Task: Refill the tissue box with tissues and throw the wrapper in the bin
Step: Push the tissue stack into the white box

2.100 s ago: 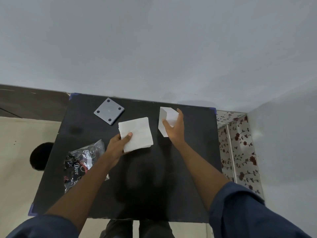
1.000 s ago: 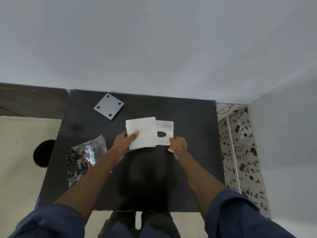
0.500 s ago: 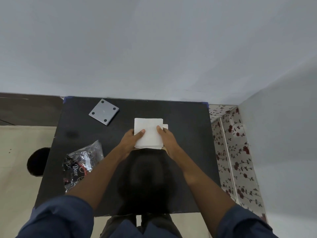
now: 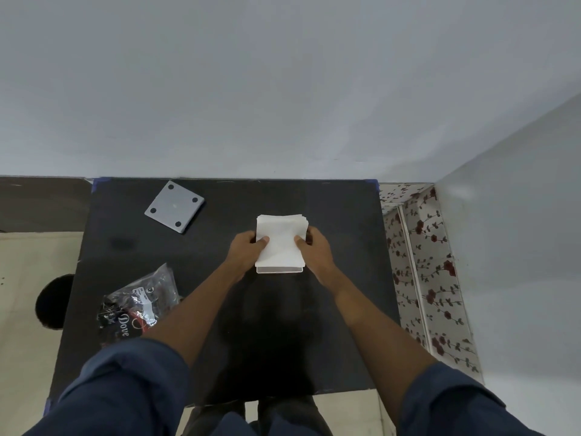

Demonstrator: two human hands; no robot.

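Observation:
A white stack of tissues [image 4: 280, 239] rests on top of the white tissue box [image 4: 279, 270], of which only the near edge shows beneath the stack. My left hand [image 4: 244, 250] grips the stack's left side, thumb on top. My right hand [image 4: 315, 250] grips its right side the same way. The box's grey base plate [image 4: 174, 206], with four dark feet, lies at the table's far left. The crumpled black and clear tissue wrapper [image 4: 138, 305] lies at the near left of the table. A dark round bin [image 4: 50, 302] stands on the floor left of the table.
The black table [image 4: 339, 215] is pushed against a grey wall at the back. A floral-patterned panel [image 4: 424, 269] runs along its right side, beside another wall. Beige floor shows on the left and below the table's near edge.
My right hand tipped the box over and drew it toward me. My left hand carried the tissue stack right, onto the box. Both hands now hold the stack from the sides.

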